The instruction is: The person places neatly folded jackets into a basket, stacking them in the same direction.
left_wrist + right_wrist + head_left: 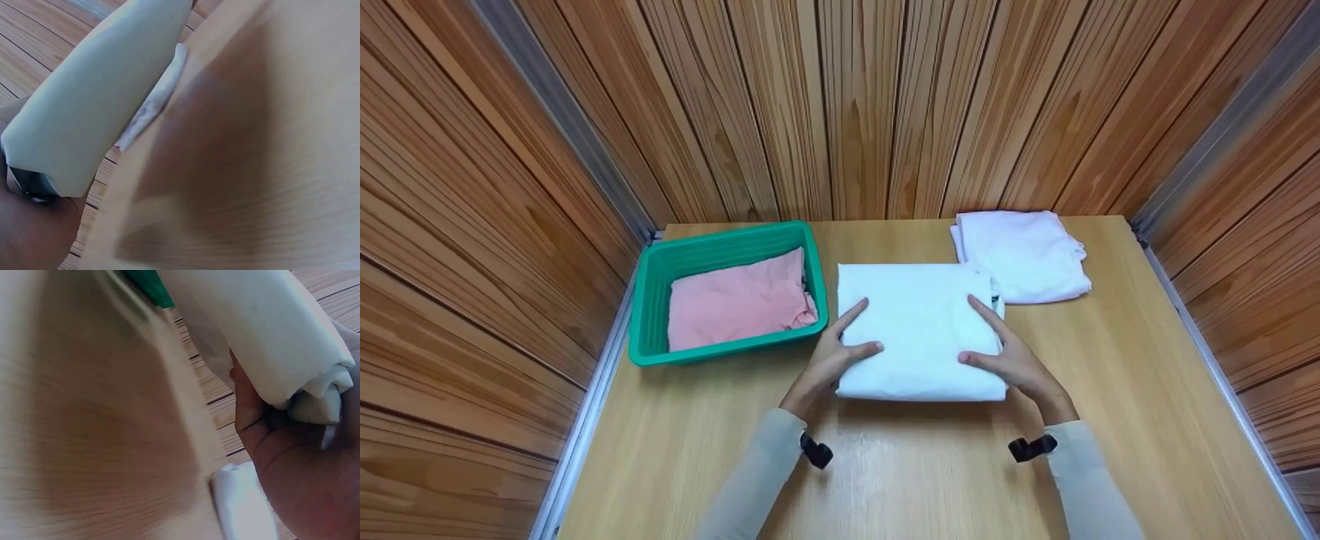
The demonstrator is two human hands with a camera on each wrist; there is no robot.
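A thick folded white cloth (919, 337) is held level between both hands, in front of me at the middle of the table. My left hand (826, 361) grips its left side, with thumb and index finger on the top face. My right hand (1027, 367) grips the right side in the same way. The other fingers are hidden beneath. In the right wrist view the layered end of the cloth (270, 332) rests in the right hand (304, 467). Both wrist views show the cloth raised over the table, which lies in shadow below.
A green plastic basket (727, 343) with a folded pink cloth (739, 304) in it stands at the back left. Another folded white cloth (1024, 259) lies at the back right, partly overlapped by the held one. Wood-panelled walls (859, 112) enclose the table (915, 480).
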